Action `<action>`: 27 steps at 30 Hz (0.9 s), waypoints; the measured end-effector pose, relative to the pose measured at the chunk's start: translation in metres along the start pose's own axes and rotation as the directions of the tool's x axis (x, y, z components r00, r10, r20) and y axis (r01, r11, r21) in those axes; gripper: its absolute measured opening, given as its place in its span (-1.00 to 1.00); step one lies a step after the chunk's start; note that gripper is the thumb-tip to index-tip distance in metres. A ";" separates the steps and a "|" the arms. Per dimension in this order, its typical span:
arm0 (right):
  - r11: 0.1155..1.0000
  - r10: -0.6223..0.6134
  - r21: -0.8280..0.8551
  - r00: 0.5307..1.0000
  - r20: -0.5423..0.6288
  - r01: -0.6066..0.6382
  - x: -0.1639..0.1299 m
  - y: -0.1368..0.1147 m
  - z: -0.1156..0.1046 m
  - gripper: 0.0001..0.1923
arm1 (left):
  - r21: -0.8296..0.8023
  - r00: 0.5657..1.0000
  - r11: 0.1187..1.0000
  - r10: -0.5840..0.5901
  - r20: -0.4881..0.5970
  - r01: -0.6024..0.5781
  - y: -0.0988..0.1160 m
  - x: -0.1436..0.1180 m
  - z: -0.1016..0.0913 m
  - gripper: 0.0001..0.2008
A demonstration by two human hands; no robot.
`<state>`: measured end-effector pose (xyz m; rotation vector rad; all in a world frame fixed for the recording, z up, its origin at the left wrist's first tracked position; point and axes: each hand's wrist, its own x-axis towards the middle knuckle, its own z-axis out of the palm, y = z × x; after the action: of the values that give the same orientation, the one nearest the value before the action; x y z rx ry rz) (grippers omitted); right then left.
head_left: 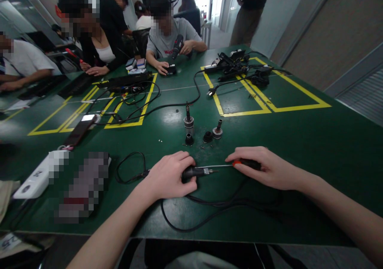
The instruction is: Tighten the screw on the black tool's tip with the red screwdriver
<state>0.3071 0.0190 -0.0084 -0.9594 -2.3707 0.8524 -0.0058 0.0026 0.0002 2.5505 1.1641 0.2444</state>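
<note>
My left hand [172, 175] is wrapped round a black corded tool handle [189, 174]. It has a ribbed metal collar and a thin bare tip pointing right, a little like a soldering iron; its exact kind is unclear. Just behind lies the thin pale shaft of a screwdriver [251, 164]. My right hand [266, 167] grips this screwdriver by its red and black handle, the shaft pointing left towards the collar. Beyond both hands stand two metal fittings with stems, a taller one [188, 121] and a shorter one [218, 130]. Beside them sit two black caps [207, 136].
Black cable [191, 230] loops before my hands. At left lie a white power strip [38, 177], a phone [80, 129] and a blurred flat item [85, 187]. Black cords and gear [233, 67] lie inside yellow tape at the back. Several people sit across the green table [314, 157].
</note>
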 end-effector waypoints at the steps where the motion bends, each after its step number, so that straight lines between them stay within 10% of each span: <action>1: 1.000 0.010 0.014 1.000 0.007 -0.010 0.000 0.000 -0.001 -0.68 | -0.002 1.000 1.000 0.000 0.001 0.000 0.000 0.000 0.000 -0.89; 27: 0.974 0.153 0.167 0.988 0.002 -0.151 -0.002 -0.001 -0.004 -0.66 | -0.021 1.000 1.000 -0.009 0.008 0.009 0.000 0.000 0.000 -0.88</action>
<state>0.3108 0.0186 -0.0051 -1.0832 -2.1970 1.0818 -0.0061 0.0026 0.0006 2.5256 1.1641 0.2429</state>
